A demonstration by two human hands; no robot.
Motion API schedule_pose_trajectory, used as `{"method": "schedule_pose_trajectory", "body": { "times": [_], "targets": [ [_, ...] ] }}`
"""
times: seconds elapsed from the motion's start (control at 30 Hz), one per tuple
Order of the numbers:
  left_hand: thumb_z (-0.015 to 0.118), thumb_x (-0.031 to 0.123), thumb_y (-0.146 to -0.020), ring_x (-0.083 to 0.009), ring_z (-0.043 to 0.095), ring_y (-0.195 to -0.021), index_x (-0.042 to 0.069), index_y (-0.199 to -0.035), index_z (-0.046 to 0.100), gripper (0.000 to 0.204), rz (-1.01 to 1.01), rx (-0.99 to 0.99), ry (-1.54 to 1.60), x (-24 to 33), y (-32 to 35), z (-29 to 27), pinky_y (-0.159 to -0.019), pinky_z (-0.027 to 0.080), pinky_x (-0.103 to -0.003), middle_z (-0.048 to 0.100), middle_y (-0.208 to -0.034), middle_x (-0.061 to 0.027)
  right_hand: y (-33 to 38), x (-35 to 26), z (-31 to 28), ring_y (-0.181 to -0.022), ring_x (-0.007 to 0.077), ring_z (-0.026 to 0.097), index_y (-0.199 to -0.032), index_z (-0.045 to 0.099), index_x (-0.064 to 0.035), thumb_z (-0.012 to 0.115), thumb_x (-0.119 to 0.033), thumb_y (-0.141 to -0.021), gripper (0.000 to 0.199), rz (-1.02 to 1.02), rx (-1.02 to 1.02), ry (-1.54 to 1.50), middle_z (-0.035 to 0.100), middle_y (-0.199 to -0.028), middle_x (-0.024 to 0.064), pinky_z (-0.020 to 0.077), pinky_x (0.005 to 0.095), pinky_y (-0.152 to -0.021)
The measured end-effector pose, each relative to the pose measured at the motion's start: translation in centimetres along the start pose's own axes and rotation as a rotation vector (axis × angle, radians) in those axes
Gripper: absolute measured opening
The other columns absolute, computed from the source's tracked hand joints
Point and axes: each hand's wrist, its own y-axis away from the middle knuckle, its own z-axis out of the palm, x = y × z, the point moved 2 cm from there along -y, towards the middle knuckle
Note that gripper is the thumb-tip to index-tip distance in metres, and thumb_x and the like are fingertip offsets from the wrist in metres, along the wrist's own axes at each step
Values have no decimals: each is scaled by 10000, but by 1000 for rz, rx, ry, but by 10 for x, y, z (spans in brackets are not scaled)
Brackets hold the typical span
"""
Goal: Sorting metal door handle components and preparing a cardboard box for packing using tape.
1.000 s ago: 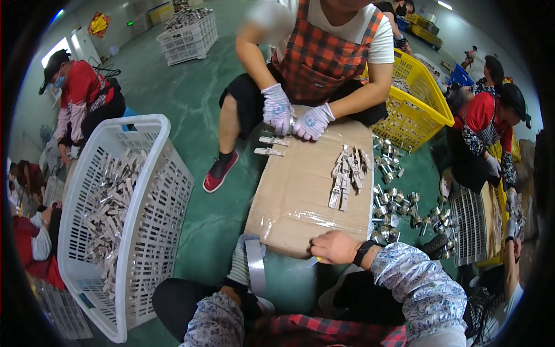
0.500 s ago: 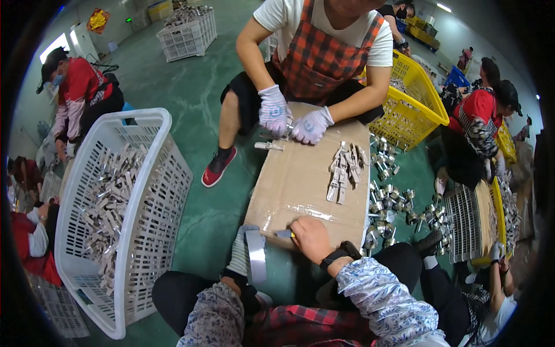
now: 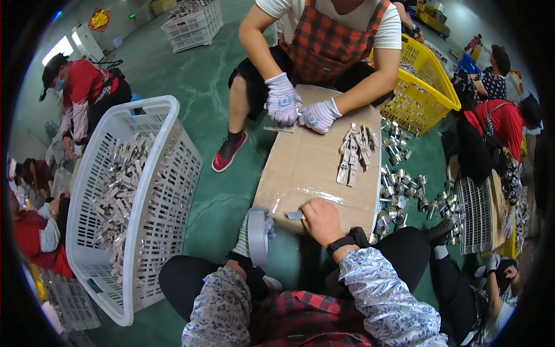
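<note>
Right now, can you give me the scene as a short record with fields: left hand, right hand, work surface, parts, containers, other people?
left hand: holds a grey tape roll at the near edge of the box
right hand: pressed on the cardboard box, a small metal piece at its fingertips
work surface: flat cardboard box on a green floor
parts: metal pieces piled on the box; more loose on the floor to its right
containers: white basket with metal parts, left; yellow basket, far right
other people: a person opposite with gloved hands on the box; others seated around

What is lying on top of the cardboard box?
On the cardboard box lies a pile of flat metal pieces; the right hand presses a small piece at its near edge. Its contents are hidden.
</note>
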Motion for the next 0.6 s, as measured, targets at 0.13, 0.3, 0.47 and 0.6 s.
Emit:
{"method": "schedule_pose_trajectory", "body": {
  "times": [0.13, 0.3, 0.47, 0.6],
  "targets": [
    [616, 169, -889, -130, 526, -757, 88, -1241, 406, 418, 24, 78, -123, 9, 8, 16, -688, 504, -276, 499, -872, -28, 1, 2, -1, -768, 279, 543, -840, 541, -86, 658, -121, -688, 194, -18, 4, -9, 511, -799, 82, 445, 398, -641],
    [623, 179, -882, -133, 523, -749, 91, -1241, 406, 429, -1, 49, -36, 6, 2, 9, -680, 496, -276, 497, -869, -26, 2, 1, -2, -767, 273, 545, -835, 539, -90, 644, -132, -700, 176, -12, -8, 10, 513, -800, 80, 445, 395, -642],
    [628, 188, -879, -135, 522, -744, 82, -1239, 404, 437, -7, 53, 38, 2, 2, 5, -666, 491, -278, 496, -866, -30, 2, 0, 1, -763, 270, 546, -834, 540, -92, 628, -138, -715, 155, -24, -10, 4, 513, -799, 77, 443, 394, -638],
    [622, 167, -885, -135, 527, -750, 71, -1227, 412, 412, 4, 42, 7, 6, 3, 7, -661, 496, -278, 503, -868, -35, 1, 0, 2, -774, 290, 542, -827, 550, -72, 675, -104, -652, 218, -5, -10, -7, 512, -797, 93, 449, 401, -667]
  ]
}}
